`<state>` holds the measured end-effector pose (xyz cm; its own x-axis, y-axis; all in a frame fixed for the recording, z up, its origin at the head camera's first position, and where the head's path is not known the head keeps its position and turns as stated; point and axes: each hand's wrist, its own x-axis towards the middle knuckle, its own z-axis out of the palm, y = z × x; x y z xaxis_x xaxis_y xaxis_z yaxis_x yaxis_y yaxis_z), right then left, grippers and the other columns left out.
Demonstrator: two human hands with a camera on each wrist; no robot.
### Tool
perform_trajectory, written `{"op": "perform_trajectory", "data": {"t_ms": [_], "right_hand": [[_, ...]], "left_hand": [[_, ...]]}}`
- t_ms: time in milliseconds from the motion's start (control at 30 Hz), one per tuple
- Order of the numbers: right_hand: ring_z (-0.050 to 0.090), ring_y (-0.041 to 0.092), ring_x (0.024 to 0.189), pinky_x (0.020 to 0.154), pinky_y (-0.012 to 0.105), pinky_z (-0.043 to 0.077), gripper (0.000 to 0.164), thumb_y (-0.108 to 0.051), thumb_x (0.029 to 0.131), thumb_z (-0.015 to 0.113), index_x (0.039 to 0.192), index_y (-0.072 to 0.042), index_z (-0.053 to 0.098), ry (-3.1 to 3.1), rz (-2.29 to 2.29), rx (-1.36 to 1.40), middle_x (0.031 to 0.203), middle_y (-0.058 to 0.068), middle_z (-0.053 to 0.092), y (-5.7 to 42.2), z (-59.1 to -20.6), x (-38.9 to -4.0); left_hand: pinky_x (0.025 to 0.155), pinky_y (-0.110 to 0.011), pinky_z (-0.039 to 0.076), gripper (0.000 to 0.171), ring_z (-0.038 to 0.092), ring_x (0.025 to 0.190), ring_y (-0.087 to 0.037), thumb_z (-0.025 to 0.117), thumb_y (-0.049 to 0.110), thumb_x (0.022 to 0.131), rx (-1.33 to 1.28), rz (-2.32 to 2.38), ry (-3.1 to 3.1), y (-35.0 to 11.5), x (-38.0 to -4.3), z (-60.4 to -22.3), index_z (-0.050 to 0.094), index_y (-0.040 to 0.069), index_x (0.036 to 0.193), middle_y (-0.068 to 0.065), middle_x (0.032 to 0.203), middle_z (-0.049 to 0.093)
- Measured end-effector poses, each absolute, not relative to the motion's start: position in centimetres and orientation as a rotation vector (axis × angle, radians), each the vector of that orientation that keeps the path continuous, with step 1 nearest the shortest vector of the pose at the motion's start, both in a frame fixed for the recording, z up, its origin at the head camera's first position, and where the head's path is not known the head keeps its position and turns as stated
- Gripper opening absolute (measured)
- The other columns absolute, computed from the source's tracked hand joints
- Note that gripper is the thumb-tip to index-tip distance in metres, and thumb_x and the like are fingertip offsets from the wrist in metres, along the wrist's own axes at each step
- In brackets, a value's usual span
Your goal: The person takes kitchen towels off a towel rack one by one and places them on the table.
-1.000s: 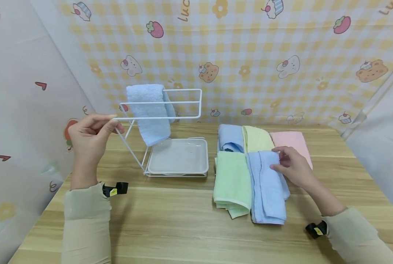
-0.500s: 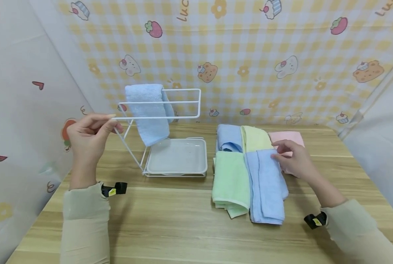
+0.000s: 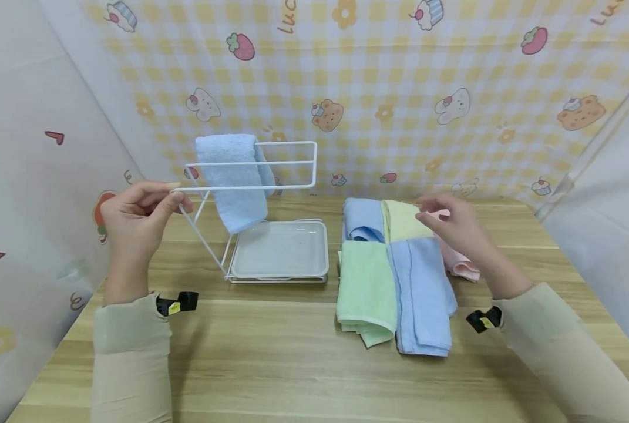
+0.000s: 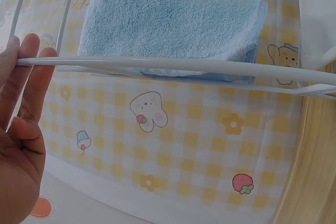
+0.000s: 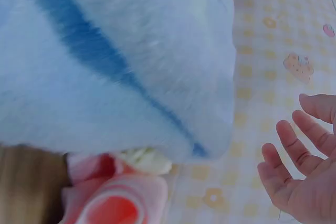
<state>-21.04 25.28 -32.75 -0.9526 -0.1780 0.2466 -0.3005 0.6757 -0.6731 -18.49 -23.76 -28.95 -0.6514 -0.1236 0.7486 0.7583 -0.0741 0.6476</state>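
Note:
My left hand [image 3: 134,220] pinches the near left corner of a white wire rack [image 3: 261,187]. A light blue towel [image 3: 229,176] hangs folded over the rack's back bar; its fluffy side fills the upper left wrist view [image 4: 173,24]. My right hand [image 3: 459,226] hovers over the towels at the right, its fingers spread and holding nothing in the right wrist view. Below it lie a yellow towel [image 3: 403,222] and a pink towel [image 3: 459,264], the latter partly hidden. In front are a folded blue towel [image 3: 422,299] and a green towel [image 3: 367,282].
A shallow pale tray [image 3: 279,249] sits at the rack's base. Another blue towel [image 3: 364,214] lies at the back left of the towel group. The wooden table [image 3: 272,352] meets a checked cloth wall [image 3: 367,76] behind.
My right hand has come off the front blue towel's upper right corner and moved back and slightly left. The left hand keeps its pinch on the rack.

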Motion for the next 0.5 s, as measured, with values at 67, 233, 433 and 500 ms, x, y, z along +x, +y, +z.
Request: {"op": "perform_trajectory", "data": {"t_ms": [67, 233, 433, 500], "right_hand": [[0.058, 0.025, 0.11, 0.103, 0.056, 0.049, 0.034, -0.021, 0.099, 0.062, 0.126, -0.001, 0.062, -2.732, 1.165, 0.399, 0.115, 0.019, 0.066, 24.4, -32.2, -21.4], [0.059, 0.035, 0.117, 0.106, 0.06, 0.046, 0.032, -0.02, 0.099, 0.062, 0.124, 0.0, 0.062, -2.719, 1.213, 0.463, 0.121, 0.022, 0.065, 22.2, -31.1, -22.3], [0.06, 0.03, 0.115, 0.105, 0.056, 0.048, 0.03, -0.019, 0.099, 0.062, 0.125, -0.004, 0.063, -2.646, 1.253, 0.574, 0.122, 0.018, 0.065, 19.2, -29.5, -23.1], [0.06, 0.028, 0.114, 0.106, 0.055, 0.048, 0.028, -0.018, 0.099, 0.062, 0.124, -0.005, 0.064, -2.611, 1.258, 0.602, 0.122, 0.016, 0.066, 18.2, -28.8, -23.3]], "left_hand": [[0.069, -0.023, 0.062, 0.012, 0.072, 0.062, -0.016, 0.063, -0.027, 0.08, -0.685, -1.789, -1.578, -23.7, -18.4, -29.0, 0.062, -0.028, 0.091, -0.01, 0.076, 0.076], [0.07, -0.022, 0.062, 0.012, 0.073, 0.062, -0.015, 0.063, -0.027, 0.08, -0.677, -1.779, -1.594, -23.7, -18.3, -28.9, 0.063, -0.027, 0.092, -0.008, 0.077, 0.077], [0.07, -0.018, 0.06, 0.014, 0.073, 0.064, -0.011, 0.066, -0.025, 0.079, -0.653, -1.688, -1.657, -23.8, -18.2, -28.9, 0.064, -0.025, 0.093, -0.004, 0.079, 0.078], [0.069, -0.016, 0.06, 0.014, 0.073, 0.065, -0.009, 0.066, -0.024, 0.079, -0.647, -1.656, -1.681, -23.8, -18.1, -28.9, 0.064, -0.025, 0.093, -0.002, 0.08, 0.078]]}}
